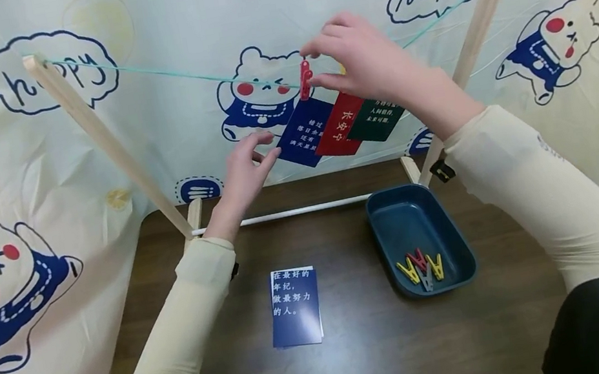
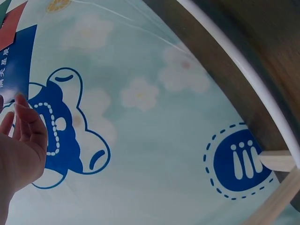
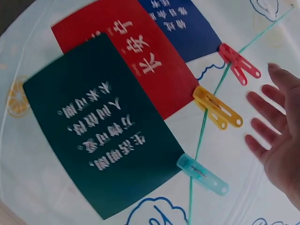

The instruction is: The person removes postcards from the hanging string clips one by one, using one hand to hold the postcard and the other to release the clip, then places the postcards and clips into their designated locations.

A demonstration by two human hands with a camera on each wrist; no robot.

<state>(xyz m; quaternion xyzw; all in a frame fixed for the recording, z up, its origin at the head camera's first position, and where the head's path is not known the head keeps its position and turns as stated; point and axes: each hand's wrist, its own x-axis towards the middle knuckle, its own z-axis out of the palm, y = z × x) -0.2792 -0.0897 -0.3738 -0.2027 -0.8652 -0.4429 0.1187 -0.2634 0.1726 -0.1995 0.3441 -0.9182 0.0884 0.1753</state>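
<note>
A blue card [image 1: 304, 135] with white writing hangs by a red clothespin [image 1: 305, 79] from a green string [image 1: 164, 72]. My right hand [image 1: 374, 61] is beside that clothespin, fingers spread; the right wrist view shows a gap between them. My left hand [image 1: 243, 171] is at the card's lower left corner, thumb and fingers apart, fingertips right at its edge in the left wrist view. Alongside hang a red card [image 3: 126, 61] on a yellow clothespin [image 3: 218, 108] and a dark green card [image 3: 93, 126] on a light blue clothespin [image 3: 204, 175]. The cards overlap.
Wooden posts [image 1: 110, 145] hold up the string, with a white rod [image 1: 303, 210] low between them. On the brown table [image 1: 362, 360] lie blue cards [image 1: 295, 318], stacked. A dark blue tray [image 1: 400, 213] at the right contains several clothespins [image 1: 423, 269]. Printed cloth [image 1: 160, 13] hangs behind.
</note>
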